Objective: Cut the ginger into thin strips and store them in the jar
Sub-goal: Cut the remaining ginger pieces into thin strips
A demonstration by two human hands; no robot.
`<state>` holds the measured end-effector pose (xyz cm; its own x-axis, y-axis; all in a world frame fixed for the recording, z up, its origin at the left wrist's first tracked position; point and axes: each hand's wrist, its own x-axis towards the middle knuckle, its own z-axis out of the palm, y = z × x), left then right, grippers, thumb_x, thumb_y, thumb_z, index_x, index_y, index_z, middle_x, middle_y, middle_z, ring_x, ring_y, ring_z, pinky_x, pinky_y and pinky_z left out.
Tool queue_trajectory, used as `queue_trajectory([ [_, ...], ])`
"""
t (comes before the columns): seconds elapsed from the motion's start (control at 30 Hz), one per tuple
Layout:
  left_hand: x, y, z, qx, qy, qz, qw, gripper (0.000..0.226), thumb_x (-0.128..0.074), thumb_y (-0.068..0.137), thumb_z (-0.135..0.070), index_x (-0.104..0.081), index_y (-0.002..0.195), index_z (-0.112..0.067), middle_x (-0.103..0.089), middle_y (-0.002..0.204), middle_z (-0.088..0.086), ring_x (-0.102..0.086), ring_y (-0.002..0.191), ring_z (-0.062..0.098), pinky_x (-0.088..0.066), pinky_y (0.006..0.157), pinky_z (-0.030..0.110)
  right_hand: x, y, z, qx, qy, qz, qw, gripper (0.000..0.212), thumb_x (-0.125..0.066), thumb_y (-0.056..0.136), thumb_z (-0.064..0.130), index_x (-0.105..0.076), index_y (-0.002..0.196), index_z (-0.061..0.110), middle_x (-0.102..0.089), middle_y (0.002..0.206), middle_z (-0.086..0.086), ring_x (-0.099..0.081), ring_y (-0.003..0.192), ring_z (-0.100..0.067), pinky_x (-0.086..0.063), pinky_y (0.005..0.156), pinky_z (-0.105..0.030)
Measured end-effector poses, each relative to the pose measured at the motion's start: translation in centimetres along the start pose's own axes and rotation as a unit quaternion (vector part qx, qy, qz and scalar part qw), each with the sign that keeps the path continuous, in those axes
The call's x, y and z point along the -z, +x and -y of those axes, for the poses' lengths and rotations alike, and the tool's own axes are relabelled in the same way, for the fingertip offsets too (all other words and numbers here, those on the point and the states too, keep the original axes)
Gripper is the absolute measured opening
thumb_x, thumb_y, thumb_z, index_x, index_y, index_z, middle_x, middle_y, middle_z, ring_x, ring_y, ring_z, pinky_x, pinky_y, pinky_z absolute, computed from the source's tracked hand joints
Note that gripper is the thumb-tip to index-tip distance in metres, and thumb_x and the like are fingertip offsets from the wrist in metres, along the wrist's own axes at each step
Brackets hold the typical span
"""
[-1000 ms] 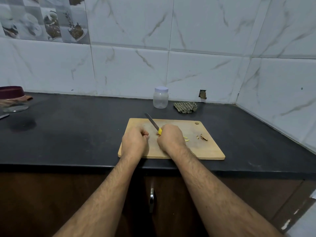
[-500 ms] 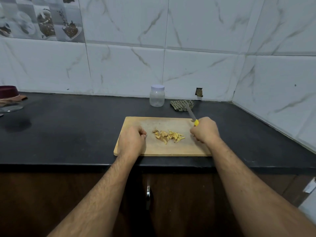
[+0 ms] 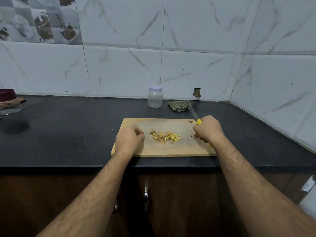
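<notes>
A: what's obscured?
B: worktop (image 3: pixel 68 134) runs out of view at left and right. Far left, a maroon bowl (image 3: pixel 6 94) and a glass piece (image 3: pixel 10 110) under it are cropped by the edge, can't make out more. Cutting board (image 3: pixel 171 149) has its right near corner behind the right forearm

A: hands?
B: left hand (image 3: pixel 129 142) sits on the board's left end, fingers loosely curled, nothing visible in it. Right hand (image 3: pixel 209 130) is wrapped round the yellow handle of the knife (image 3: pixel 194 113), blade pointing up and away over the board's far right corner; most of the handle is hidden in the fist

A: containers?
B: clear jar (image 3: pixel 155 98) with white lid on, upright near the wall behind the board, looks empty. Checked cloth (image 3: pixel 178 106) just right of it

A: ginger?
B: mid board, between the hands: strips (image 3: pixel 172 136) in a loose pile, thicker slices (image 3: pixel 158 135) touching its left side. A few scraps (image 3: pixel 192 135) by the right hand, partly covered

A: labels, text?
B: none readable on the jar; the picture tile top left is too blurred
</notes>
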<state>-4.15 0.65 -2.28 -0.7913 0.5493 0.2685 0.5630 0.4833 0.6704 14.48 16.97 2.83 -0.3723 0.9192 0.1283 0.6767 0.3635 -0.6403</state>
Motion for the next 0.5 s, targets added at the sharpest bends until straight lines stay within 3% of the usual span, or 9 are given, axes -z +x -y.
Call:
queue_trajectory([
  [0.1,0.1,0.9,0.0,-0.013,-0.01,0.032,0.999,0.005,-0.065,0.091,-0.026,-0.069,0.093,-0.028,-0.066,0.092,-0.01,-0.059,0.089,0.011,-0.041,0.074,0.024,-0.8,-1.3,1.5,0.025,0.03,0.041,0.998,0.014,-0.05,0.085,0.005,-0.064,0.086,0.003,-0.069,0.07,-0.014,-0.058,0.05,-0.025,-0.051,0.048,-0.032],
  [0.27,-0.3,2.8,-0.4,-0.088,0.019,0.086,0.992,0.025,-0.064,0.093,-0.027,-0.069,0.116,-0.023,-0.069,0.109,-0.005,-0.061,0.103,0.012,-0.046,0.089,0.026,-2.7,-3.7,3.3,0.038,0.041,0.119,0.991,0.022,-0.038,0.086,0.001,-0.057,0.098,0.004,-0.067,0.065,-0.015,-0.06,0.049,-0.026,-0.056,0.054,-0.04],
  [0.4,-0.6,3.9,-1.3,-0.134,0.039,0.125,0.982,0.026,-0.065,0.092,-0.029,-0.07,0.116,-0.022,-0.07,0.113,-0.002,-0.062,0.104,0.013,-0.048,0.093,0.028,-3.6,-5.2,3.8,0.054,-0.008,0.142,0.988,0.027,-0.034,0.088,0.003,-0.051,0.107,0.013,-0.069,0.06,-0.01,-0.058,0.037,-0.017,-0.046,0.039,-0.026],
  [0.5,-0.9,4.3,-2.0,-0.15,0.074,0.143,0.975,0.021,-0.064,0.092,-0.026,-0.072,0.112,-0.028,-0.069,0.116,-0.006,-0.062,0.107,0.013,-0.049,0.096,0.033,-3.9,-5.9,4.0,0.064,-0.011,0.147,0.987,0.027,-0.034,0.092,0.004,-0.049,0.111,0.015,-0.069,0.06,-0.009,-0.059,0.038,-0.016,-0.047,0.039,-0.027],
])
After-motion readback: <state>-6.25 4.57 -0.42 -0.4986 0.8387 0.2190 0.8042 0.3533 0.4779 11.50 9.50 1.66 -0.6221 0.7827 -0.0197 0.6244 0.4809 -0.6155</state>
